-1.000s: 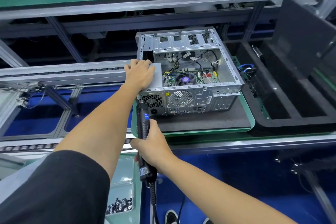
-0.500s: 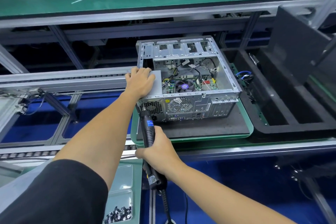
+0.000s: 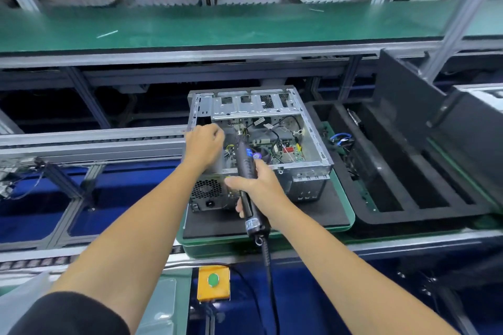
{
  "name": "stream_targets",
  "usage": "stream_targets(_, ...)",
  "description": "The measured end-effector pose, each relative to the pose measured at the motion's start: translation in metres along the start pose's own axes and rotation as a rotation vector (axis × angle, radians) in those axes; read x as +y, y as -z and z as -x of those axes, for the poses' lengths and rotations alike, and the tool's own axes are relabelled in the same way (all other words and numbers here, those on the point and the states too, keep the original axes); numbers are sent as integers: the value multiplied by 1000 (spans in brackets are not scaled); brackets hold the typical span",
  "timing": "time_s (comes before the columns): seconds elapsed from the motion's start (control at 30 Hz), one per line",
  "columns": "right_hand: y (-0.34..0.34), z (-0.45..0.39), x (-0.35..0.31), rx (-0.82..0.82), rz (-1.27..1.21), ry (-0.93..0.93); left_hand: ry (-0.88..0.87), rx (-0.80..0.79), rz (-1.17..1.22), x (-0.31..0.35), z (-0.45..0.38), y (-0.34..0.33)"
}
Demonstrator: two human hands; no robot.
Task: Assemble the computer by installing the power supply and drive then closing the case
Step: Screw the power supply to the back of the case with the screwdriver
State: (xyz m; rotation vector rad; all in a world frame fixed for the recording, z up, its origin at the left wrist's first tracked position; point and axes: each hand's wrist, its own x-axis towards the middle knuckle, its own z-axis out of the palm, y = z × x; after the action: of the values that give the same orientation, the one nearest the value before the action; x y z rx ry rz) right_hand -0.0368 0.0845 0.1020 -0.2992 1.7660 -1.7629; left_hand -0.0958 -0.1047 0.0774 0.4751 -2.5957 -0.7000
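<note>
case point(image 3: 313, 171): lies on its side on the black mat point(image 3: 321, 209) of the green tray point(image 3: 351, 215), open face up, so you reach straight down into it. Rear panel faces you.
PSU point(image 3: 206, 193): seated in the near-left corner of the case; fan grille and power socket show through the rear panel. It looks placed; I can't tell whether its screws are in.
left hand point(image 3: 202, 144): fingers curled, over the PSU's top at the left wall of the case. Probably steadying the PSU or pinching a screw; too small to tell which, so its grip is unclear.
right hand point(image 3: 255, 187): grip wrapped tight round the driver point(image 3: 246, 171), mid-barrel, for control.
driver: tip aimed down into the case, just beside your left fingers; cord trails off the near edge of the surface.
board: fan point(image 3: 258, 156) and cables point(image 3: 283, 130) exposed right of the driver. Keep the tip clear of them.
drive: can't pick it out; the bay cage point(image 3: 253, 106) at the far end looks unfilled.
foam tray point(image 3: 408, 185): to the right of the case, slots open.
step: judging by the pose, you're fixing the PSU from inside. Drive and side panel still to go.
</note>
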Motion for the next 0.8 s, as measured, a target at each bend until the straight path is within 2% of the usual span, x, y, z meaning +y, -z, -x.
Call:
stream_targets(0.17, 57, -12, -13, -2, 26, 46, -11, -52, 231, 69, -3, -29)
stream_targets(0.3, 130, -14, -19, -20, 24, 91, 17, -28, 377, 124, -7, -67)
stream_targets(0.4, 192, -16, -21, -11, 30, 100, -6, -72, 446, 173, -8, -107)
stream_targets(0.6, 305, -29, -15, 60, 5, 31, -24, -116, 407, 263, -21, -189)
stream_targets(0.8, 369, -40, 12, 77, 31, -45, 77, -253, 328, 287, -15, -258)
